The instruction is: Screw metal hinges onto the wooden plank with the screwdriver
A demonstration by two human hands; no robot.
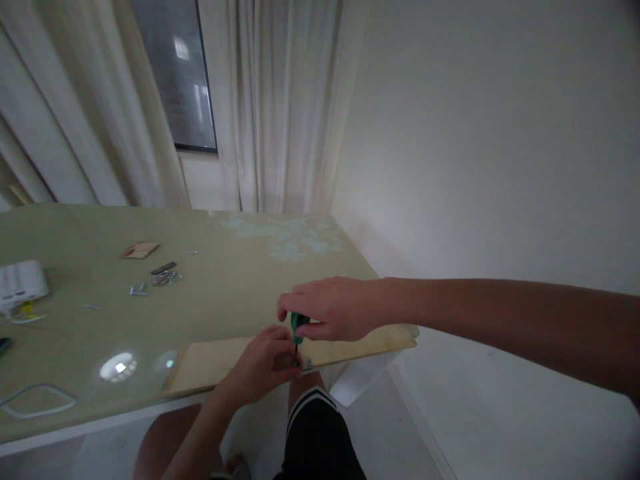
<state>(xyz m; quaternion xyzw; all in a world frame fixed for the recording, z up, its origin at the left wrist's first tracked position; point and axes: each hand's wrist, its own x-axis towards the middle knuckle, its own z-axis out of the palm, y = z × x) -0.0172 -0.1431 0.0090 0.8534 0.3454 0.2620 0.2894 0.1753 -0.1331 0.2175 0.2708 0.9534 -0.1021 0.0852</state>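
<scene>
My right hand [333,310], arm stretched in from the right, curls its fingers around the green-handled screwdriver [298,328] standing upright on the pale wooden board [220,363] at the table's near edge, while my left hand [265,363] pinches beside its tip.

Hidden, cut off or too small to read around my hands

My right hand [334,310] covers most of the green-handled screwdriver [298,325], and my left hand [266,363] hides its tip and whatever it meets on the wooden board [210,365]. Far left of my left hand, the white box [20,283] and the cable loop [35,400] run off the frame's edge; the small metal bits [160,277] beyond are too tiny to identify.
</scene>
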